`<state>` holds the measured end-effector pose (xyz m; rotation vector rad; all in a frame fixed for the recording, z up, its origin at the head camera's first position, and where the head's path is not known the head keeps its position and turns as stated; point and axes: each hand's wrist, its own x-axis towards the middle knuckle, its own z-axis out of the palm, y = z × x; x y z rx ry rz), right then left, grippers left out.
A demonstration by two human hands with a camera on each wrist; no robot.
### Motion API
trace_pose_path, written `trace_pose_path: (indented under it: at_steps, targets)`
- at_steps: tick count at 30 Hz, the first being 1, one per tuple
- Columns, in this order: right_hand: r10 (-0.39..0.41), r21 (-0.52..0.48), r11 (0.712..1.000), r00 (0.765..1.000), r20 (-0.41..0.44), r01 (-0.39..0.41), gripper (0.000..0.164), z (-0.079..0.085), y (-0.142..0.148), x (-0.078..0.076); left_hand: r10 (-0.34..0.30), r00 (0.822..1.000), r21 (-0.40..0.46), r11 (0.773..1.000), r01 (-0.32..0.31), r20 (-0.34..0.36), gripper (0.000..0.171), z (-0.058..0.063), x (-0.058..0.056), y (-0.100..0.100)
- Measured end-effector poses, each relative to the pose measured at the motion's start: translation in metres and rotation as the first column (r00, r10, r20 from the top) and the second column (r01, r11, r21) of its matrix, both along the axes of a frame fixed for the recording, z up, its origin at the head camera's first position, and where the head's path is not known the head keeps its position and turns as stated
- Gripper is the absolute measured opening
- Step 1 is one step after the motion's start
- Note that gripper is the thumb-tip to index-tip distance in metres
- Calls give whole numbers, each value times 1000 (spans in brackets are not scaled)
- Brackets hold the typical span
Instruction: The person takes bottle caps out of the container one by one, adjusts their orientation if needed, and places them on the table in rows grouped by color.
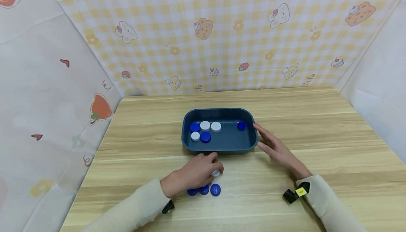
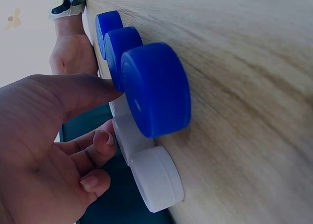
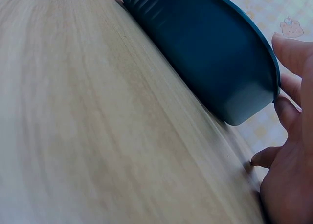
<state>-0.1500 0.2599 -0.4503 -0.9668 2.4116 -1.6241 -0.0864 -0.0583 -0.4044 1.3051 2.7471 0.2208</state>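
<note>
Caps (image 1: 215, 189) look light, stiff, best pinched by their sides; left hand (image 1: 198, 171) curls fingers round a white cap (image 1: 215, 173), right hand (image 1: 278, 151), fingers loosely spread, touches the box (image 1: 222, 151)

We curl the fingers of our left hand (image 1: 199, 172), thumb extended, and hold our right hand (image 1: 278, 151) angled inward, its fingers lightly spread.

bin (image 1: 226, 140): dark teal, rounded rectangular, open-topped, upright. two blue caps (image 1: 205, 137) and three white caps (image 1: 216, 127) are clustered inside its left end; a single blue cap (image 1: 241, 126) lies near its right end. three loose blue caps (image 1: 215, 189) form a row in front of the bin; one loose white cap (image 1: 215, 173) is located between.
</note>
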Motion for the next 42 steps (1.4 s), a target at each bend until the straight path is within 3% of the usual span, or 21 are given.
trace_pose_path:
  at_steps: [9,14,17,21,24,28,33,37,42]
  targets:
    - [0,2,1000,1000,3,0,59,-1,-1,-1,-74,996,17,997,75,-46,27,15,8,-4]
    - [-3,4,1000,1000,2,3,59,-1,0,0,-102,994,157,983,95,38,26,22,3,-5]
    - [-3,5,1000,1000,9,3,59,-1,0,-1,-115,986,298,952,74,122,28,27,-4,-4]
    - [-4,5,1000,1000,20,4,59,-2,0,-1,-117,973,472,882,8,201,31,30,-16,1]
    - [-5,6,1000,1000,21,5,59,-2,1,-1,-94,958,558,827,-77,271,33,32,-26,6]
    - [-5,6,1000,1000,22,4,59,-2,1,-1,-28,920,582,782,-224,392,36,33,-39,13]
    - [-8,12,1000,999,31,8,59,-2,1,0,23,842,582,712,-392,539,38,32,-54,21]
    - [-4,11,1000,999,35,4,59,-2,1,0,42,786,575,658,-487,617,39,31,-66,30]
    - [-3,1,1000,1000,31,2,59,-1,0,0,92,755,543,639,-545,649,38,29,-80,42]
